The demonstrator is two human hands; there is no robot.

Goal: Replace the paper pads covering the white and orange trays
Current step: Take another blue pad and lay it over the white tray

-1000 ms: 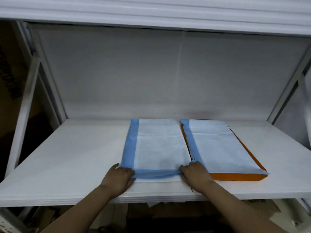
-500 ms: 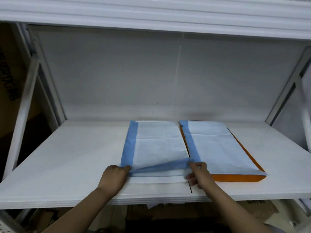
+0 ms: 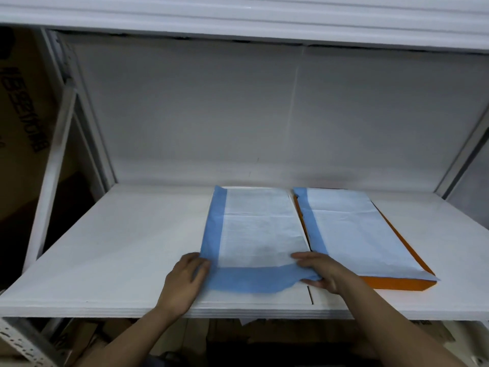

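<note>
Two paper pads lie side by side on the white shelf (image 3: 111, 250). The left pad (image 3: 258, 234), white with a blue border, covers the white tray (image 3: 264, 296), of which only a pale strip shows along the near edge. The person's left hand (image 3: 185, 280) lies at the pad's 7 o'clock corner, fingers curled onto the blue border; I cannot tell whether they pinch the paper or only press on it. The right hand (image 3: 321, 272) is at the pad's 5 o'clock corner, thumb on top and fingers beneath, pinching the bunched blue edge, which is lifted slightly off the tray there. Between the two hands the blue border lies wrinkled and uneven.

At 3 o'clock from that pad, just beside it, the second pad (image 3: 354, 234) lies flat over the orange tray (image 3: 397, 284), whose near and right rims show beneath the paper.
</note>
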